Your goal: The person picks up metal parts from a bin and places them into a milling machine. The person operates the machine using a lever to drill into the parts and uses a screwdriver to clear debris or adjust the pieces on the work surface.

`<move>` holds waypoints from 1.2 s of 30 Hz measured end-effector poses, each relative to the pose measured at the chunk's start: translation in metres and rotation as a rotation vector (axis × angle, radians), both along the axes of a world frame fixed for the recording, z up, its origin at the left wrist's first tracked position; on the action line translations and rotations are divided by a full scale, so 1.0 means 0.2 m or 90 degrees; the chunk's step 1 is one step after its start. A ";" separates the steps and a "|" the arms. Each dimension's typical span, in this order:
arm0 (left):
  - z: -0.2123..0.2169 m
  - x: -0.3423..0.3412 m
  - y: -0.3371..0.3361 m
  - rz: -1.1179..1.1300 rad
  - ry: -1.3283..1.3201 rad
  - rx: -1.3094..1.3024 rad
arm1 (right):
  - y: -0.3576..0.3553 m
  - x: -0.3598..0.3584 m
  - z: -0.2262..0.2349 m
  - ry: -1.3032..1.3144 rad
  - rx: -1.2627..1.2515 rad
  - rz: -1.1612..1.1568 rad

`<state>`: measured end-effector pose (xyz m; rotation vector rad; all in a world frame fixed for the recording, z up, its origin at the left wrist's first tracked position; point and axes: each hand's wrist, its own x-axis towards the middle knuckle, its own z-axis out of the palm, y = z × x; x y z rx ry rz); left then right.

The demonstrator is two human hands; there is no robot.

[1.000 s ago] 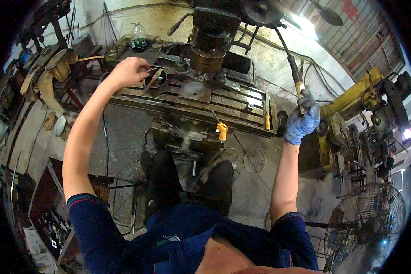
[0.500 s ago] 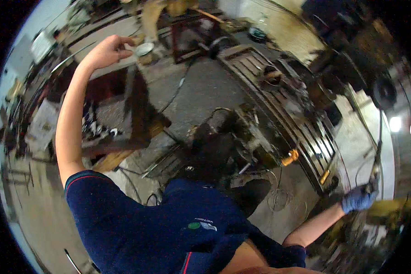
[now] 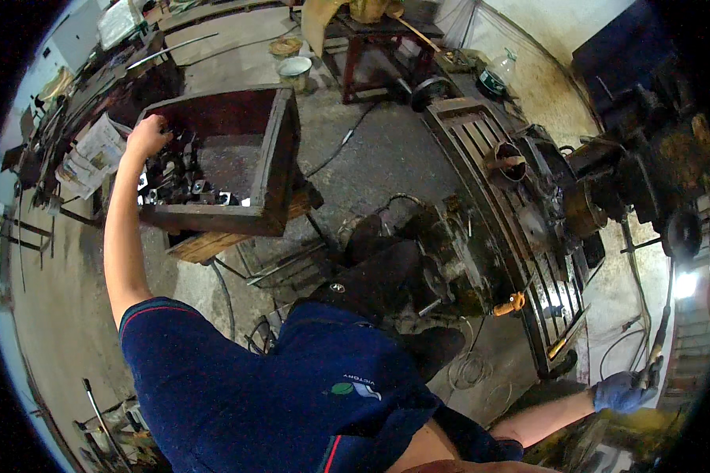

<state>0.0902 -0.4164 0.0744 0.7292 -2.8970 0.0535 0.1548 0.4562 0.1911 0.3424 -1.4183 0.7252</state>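
My bare left hand [image 3: 150, 135] is over the left side of a dark wooden box [image 3: 272, 169], its fingers curled in. What they hold, if anything, I cannot make out. Inside the box lie several small metal parts [image 3: 201, 188], some dark and some shiny. Far to the right, my right hand [image 3: 623, 392] wears a blue-grey glove. Its fingers are wrapped round a dark, slim handle [image 3: 653, 372], from which a cable or hose seems to rise beside the white wall; its kind is unclear.
A long slotted machine table [image 3: 481, 177] runs down the right, with an orange-brown fitting [image 3: 510, 304] at its edge. A bucket [image 3: 294, 71] and a dark red stand [image 3: 371, 59] are at the back. A newspaper [image 3: 95, 158] lies left of the box. Cables cross the floor.
The view has shifted, so the box shows fully. My left hand has gone from beyond the box to over its left side. My right hand still grips the handle.
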 end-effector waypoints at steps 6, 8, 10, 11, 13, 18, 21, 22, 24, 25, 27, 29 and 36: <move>-0.22 -0.19 0.06 -0.076 -0.140 -0.282 | 0.27 0.08 0.12 -0.074 -0.048 0.107; -0.31 -0.20 -0.12 -0.068 -0.182 -0.288 | 0.17 0.05 0.20 -0.099 -0.218 0.077; -0.20 -0.17 0.00 -0.014 -0.280 -0.283 | 0.05 0.00 0.22 -0.096 -0.005 -0.208; -0.36 -0.13 -0.30 -0.061 -0.236 -0.348 | 0.03 -0.04 0.24 -0.088 0.073 -0.284; -0.31 -0.14 -0.23 -0.106 -0.184 -0.335 | 0.03 0.00 0.28 -0.084 0.195 -0.344; -0.26 -0.19 -0.14 -0.089 -0.100 -0.260 | -0.04 0.10 0.21 0.019 0.127 -0.450; -0.23 -0.16 -0.33 -0.187 0.143 -0.117 | -0.10 0.16 0.00 -0.098 0.028 -0.507; -0.19 -0.14 -0.35 -0.140 0.195 -0.040 | -0.11 0.16 -0.14 -0.162 0.044 -0.561; -0.02 -0.23 -0.18 -0.101 0.166 0.360 | -0.06 0.13 -0.51 -0.213 -0.162 -0.177; 0.04 -0.27 -0.07 -0.131 0.223 0.483 | -0.05 0.13 -0.70 -0.395 -0.171 -0.214; 0.20 -0.36 0.27 -0.218 0.324 0.662 | -0.05 0.07 -1.11 -0.671 -0.372 -0.066; 0.33 -0.39 0.60 -0.262 0.381 0.764 | -0.14 -0.01 -1.36 -0.780 -0.516 0.071; 0.25 -0.54 1.68 -0.429 0.257 1.220 | -0.15 -0.33 -1.89 -0.898 -0.715 0.193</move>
